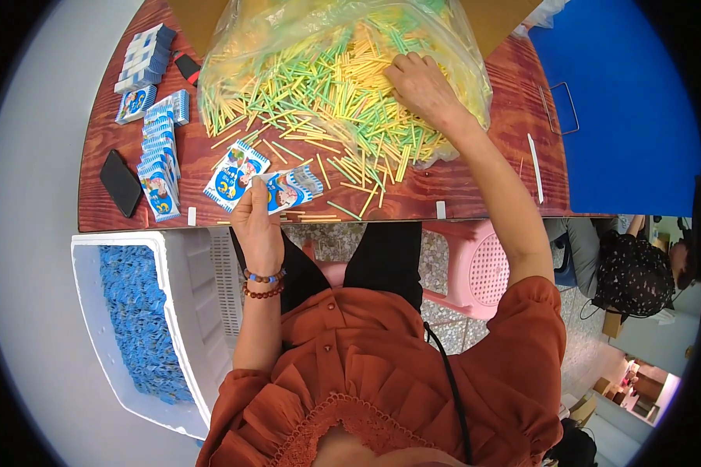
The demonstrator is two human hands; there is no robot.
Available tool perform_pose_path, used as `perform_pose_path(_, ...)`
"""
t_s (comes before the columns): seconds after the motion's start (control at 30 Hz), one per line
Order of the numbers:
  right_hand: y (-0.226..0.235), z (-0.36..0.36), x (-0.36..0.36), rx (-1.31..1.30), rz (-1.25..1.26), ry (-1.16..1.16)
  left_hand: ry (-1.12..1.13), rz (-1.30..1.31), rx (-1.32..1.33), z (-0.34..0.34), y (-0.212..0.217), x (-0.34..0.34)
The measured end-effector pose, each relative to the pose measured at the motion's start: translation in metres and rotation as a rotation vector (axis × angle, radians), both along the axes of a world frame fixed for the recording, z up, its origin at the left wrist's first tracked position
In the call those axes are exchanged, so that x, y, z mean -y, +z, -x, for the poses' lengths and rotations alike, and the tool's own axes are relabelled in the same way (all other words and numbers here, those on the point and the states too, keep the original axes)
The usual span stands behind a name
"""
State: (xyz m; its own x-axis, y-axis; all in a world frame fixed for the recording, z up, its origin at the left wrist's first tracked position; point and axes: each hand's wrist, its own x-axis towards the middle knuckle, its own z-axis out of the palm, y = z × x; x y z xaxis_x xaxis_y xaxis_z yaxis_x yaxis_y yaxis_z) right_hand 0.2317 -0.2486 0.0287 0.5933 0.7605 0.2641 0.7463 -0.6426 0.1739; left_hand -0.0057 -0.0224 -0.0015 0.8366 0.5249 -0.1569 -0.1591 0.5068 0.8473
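Observation:
My left hand (257, 222) is closed at the table's near edge, its thumb pressed on a small blue-and-white printed packet (288, 192). A second packet (230, 177) of the same kind lies just beyond and to the left, partly overlapped by the hand. My right hand (422, 87) reaches far forward into a large heap of thin yellow, green and orange sticks (343, 86). Its fingers curl down among them and the tips are hidden, so what they grip does not show. The heap spills from a clear plastic bag (234, 47), and loose sticks are scattered toward me.
Rows of similar packets (160, 152) and a stack (144, 58) line the table's left side, near a black phone (121, 183) and a red-and-black object (187, 68). A white foam box (163, 311) holding blue pieces stands below left. A pink stool (479, 272) is at right.

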Motion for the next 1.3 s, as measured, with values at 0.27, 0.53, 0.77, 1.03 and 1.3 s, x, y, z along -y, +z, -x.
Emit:
perform_pose_path(0.27, -0.011, -0.009, 0.007, -0.042, -0.014, 0.093, -0.006, 0.06, 0.025, -0.002, -0.008, -0.001)
perform_pose_path(0.53, 0.003, -0.013, 0.014, -0.2, -0.141, 0.028, -0.004, 0.056, 0.003, 0.001, -0.008, -0.002)
perform_pose_path(0.77, 0.013, -0.026, 0.025, -0.367, -0.247, -0.094, -0.032, 0.048, 0.004, -0.001, -0.013, 0.0)
perform_pose_path(1.03, 0.036, -0.037, 0.037, -0.811, -0.573, -0.174, -0.096, 0.059, -0.011, -0.006, -0.001, 0.002)
perform_pose_path(1.3, 0.025, -0.008, 0.037, -1.577, -0.889, -0.417, -0.127, 0.214, 0.118, -0.024, 0.007, 0.004)
